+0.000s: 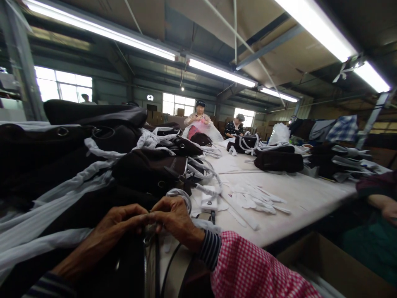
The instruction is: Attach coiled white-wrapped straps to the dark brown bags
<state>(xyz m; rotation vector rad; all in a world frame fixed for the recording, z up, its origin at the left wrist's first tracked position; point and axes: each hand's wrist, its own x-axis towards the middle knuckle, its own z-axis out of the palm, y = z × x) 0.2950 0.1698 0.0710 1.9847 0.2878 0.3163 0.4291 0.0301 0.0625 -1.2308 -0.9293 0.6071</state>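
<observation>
My left hand (119,221) and my right hand (175,219) meet at the upper edge of a black bag (125,265), fingertips pinched close together. Both hands grip the bag there; the exact bit between the fingers is hidden. Just below them hangs a small metal clasp or ring (149,236), and a zipper (145,269) runs down from it. Beyond my fingers lies another black bag (149,169) with metal eyelets and white-wrapped straps. Close to my right hand is a small white box (209,200) with a dark cable plugged in.
Black bags with white-wrapped handles (74,178) are heaped at left. White strips (257,198) lie on the pale table (313,198). More bags (279,160) stand farther back. A cardboard box (319,252) and another person's arm (383,203) are at right; two people (200,118) work across the table.
</observation>
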